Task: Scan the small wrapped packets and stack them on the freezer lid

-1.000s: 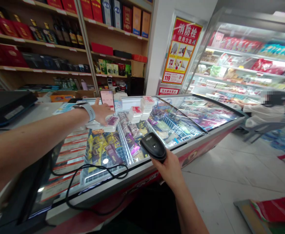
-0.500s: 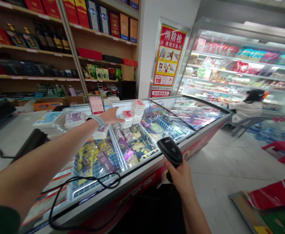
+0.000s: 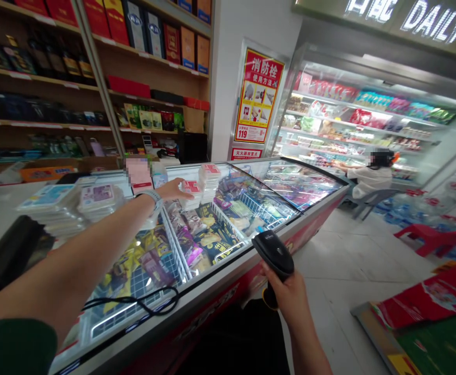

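Note:
My left hand stretches over the freezer's glass top. Its fingers and thumb close around the near end of a short stack of clear plastic boxes with a red label; how firmly they grip is hard to see. Right behind stands a taller stack of red-labelled boxes. In my right hand is a black barcode scanner, held by its handle with the head up, in front of the freezer's edge. A black cable loops over the glass on the near left.
The chest freezer holds bagged goods in wire baskets. Stacks with purple and blue labels stand left, near a phone-like pink screen. A seated person is by the lit fridge shelves. A red stool stands right.
My left hand has gone from spread fingers beside the red-labelled boxes to fingers around them. The view has turned slightly right. My right hand still holds the scanner.

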`<state>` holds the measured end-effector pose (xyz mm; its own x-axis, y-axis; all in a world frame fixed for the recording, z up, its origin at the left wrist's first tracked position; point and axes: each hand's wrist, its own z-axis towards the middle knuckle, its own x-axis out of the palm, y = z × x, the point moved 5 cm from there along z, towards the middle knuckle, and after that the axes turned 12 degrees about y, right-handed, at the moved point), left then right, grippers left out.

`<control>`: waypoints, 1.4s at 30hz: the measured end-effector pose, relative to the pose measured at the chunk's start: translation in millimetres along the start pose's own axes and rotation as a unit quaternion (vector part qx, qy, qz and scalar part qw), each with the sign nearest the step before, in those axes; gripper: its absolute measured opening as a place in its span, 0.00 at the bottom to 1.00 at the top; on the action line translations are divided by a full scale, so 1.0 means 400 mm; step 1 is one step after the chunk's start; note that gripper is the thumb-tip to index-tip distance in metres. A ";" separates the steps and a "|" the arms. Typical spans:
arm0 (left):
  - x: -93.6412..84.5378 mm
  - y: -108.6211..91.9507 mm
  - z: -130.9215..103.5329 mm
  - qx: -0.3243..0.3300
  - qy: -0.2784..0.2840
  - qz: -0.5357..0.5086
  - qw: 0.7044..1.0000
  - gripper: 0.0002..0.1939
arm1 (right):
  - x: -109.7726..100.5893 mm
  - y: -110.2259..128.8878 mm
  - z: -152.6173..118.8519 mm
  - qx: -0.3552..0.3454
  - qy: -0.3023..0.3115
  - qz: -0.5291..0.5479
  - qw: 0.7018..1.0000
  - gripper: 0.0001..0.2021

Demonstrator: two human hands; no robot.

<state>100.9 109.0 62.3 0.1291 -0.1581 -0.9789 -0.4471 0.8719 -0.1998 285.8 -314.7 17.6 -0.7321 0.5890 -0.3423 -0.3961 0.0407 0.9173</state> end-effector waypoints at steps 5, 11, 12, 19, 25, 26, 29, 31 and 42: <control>-0.027 -0.031 -0.071 -0.069 -0.005 -0.023 0.997 0.54 | 0.014 0.013 0.020 -0.011 0.034 -0.017 0.999 0.20; -0.090 -0.094 -0.189 -0.020 0.009 0.006 1.000 0.56 | 0.025 0.089 0.083 -0.053 0.070 -0.027 0.996 0.19; -0.099 -0.103 -0.208 -0.008 0.006 0.019 1.000 0.55 | 0.030 0.112 0.098 -0.064 0.078 -0.031 0.994 0.19; -0.112 -0.127 -0.301 0.018 -0.061 0.020 0.998 0.50 | 0.080 0.316 0.196 -0.257 0.091 -0.201 0.941 0.13; -0.090 -0.118 -0.332 0.009 -0.085 -0.002 0.996 0.50 | 0.166 0.344 0.259 -0.328 0.110 -0.332 0.878 0.11; -0.090 -0.118 -0.335 0.008 -0.087 -0.005 0.996 0.50 | 0.182 0.331 0.268 -0.323 0.127 -0.323 0.881 0.10; -0.094 -0.122 -0.340 0.006 -0.086 -0.020 0.996 0.50 | 0.225 0.287 0.284 -0.293 0.188 -0.292 0.891 0.10; -0.097 -0.125 -0.341 0.010 -0.080 -0.027 0.996 0.50 | 0.245 0.263 0.288 -0.275 0.219 -0.291 0.890 0.10; -0.100 -0.093 -0.346 0.030 -0.084 0.009 0.996 0.50 | 0.252 0.274 0.290 -0.267 0.247 -0.282 0.888 0.11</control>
<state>-10.1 18.5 103.0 0.2696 -0.0674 -0.9606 -0.3977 0.9007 -0.1748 232.9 -157.4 107.2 -0.4360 0.1659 -0.8845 -0.8864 -0.2489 0.3903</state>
